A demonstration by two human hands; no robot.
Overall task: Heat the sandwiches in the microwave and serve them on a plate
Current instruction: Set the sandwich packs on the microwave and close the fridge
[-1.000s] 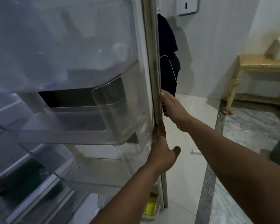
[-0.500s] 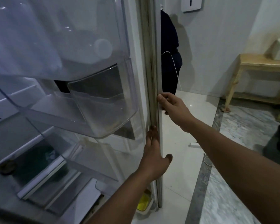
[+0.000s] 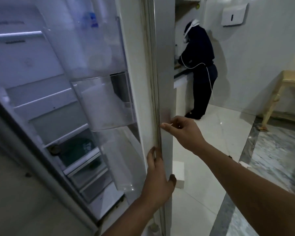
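Fridge door (image 3: 163, 82) edge-on, splitting the view. Left of it: clear door bins (image 3: 106, 103) jut toward the shelves (image 3: 46, 106), leaving a narrow gap. Right of it: open floor (image 3: 211, 150), with a white box (image 3: 178, 174) near the door's foot, apparently touching it. A person (image 3: 201, 68) stands farther back.

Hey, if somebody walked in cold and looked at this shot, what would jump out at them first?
The open fridge door fills the middle, with the left hand holding its edge low down and the right hand at the edge higher up. Clear door bins sit left of that. Behind, a person in dark clothes stands at a counter.
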